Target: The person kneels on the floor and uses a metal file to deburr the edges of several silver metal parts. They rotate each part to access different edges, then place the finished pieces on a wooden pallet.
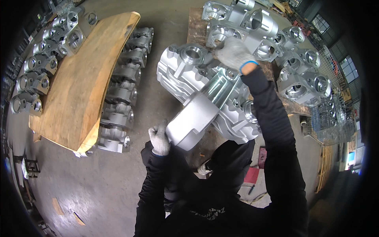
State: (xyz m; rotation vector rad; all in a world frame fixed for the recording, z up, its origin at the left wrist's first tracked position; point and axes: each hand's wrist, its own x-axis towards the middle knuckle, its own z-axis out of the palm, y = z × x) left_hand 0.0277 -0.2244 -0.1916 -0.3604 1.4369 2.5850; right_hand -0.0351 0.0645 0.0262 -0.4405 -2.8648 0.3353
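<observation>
A large silver metal casting (pixel 193 118) lies across another ribbed casting (pixel 177 75) in front of me. Its thick rounded end points toward my left side, and a smooth shiny cylinder (pixel 219 89) runs up from it. My left hand (pixel 159 139), in a pale work glove, is closed at the edge of that rounded end. Over the far side of the castings, my right hand (pixel 232 53), gloved too, is curled into a fist. Whatever its fingers hold, if anything, is hidden. A blue band (pixel 249 63) circles the right glove's cuff.
Several bored silver castings (pixel 256 23) crowd a worn wooden bench (pixel 195 25) at the far right. To the left, rows of similar castings (pixel 120 94) flank a plywood sheet (pixel 81 79). A wire mesh cage (pixel 333 114) stands right. A red piece (pixel 251 175) lies near my feet.
</observation>
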